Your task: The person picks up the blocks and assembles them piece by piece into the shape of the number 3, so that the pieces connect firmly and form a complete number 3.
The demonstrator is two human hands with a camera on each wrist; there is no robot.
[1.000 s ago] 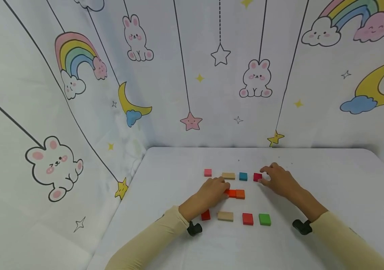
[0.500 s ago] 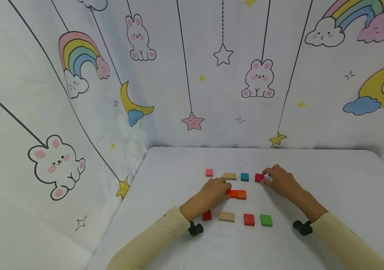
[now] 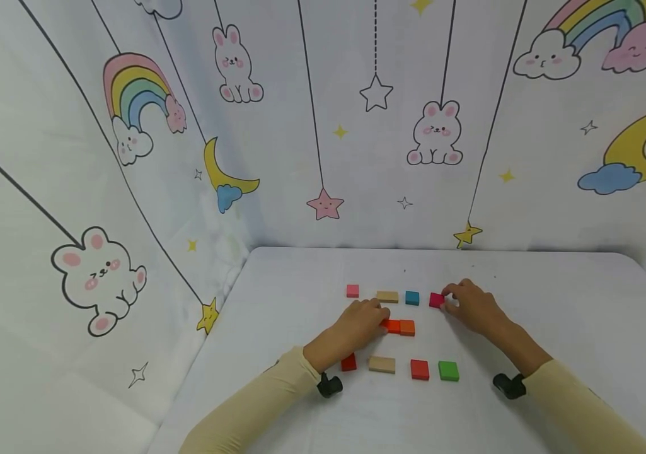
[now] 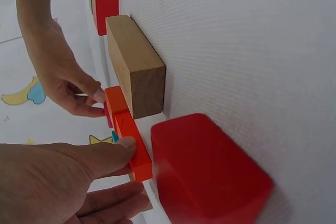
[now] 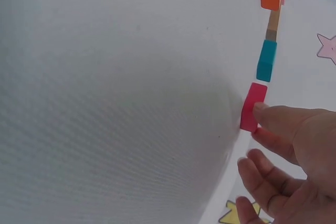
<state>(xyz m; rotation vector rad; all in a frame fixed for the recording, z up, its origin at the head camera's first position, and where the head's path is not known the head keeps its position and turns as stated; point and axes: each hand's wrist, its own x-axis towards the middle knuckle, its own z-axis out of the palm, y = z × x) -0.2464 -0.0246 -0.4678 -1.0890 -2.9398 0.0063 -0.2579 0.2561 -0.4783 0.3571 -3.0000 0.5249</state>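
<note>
My left hand [image 3: 355, 328] pinches an orange-red block [image 4: 132, 148] in the middle row, its thumb on the near face and fingers behind. Touching that block's right end is an orange block [image 3: 407, 328]. At the right end of the far row, my right hand [image 3: 472, 306] holds a crimson block [image 5: 253, 107] between thumb and index finger, the other fingers loosely bent. A small space separates the crimson block from a blue block [image 3: 412, 298] on its left. A tan block [image 3: 387, 296] and a pink block [image 3: 353, 291] continue that row leftward.
Nearer the person runs another row: a red block [image 3: 348, 362] partly under the left forearm, a tan block [image 3: 382, 364], a red block [image 3: 420, 370] and a green block [image 3: 448, 371]. A patterned curtain [image 3: 277, 157] stands behind the white table [image 3: 527, 416].
My right thumb and index finger have drawn closer around the crimson block, which has shifted very slightly toward the person. The left hand keeps its place; the head view has swung slightly left.
</note>
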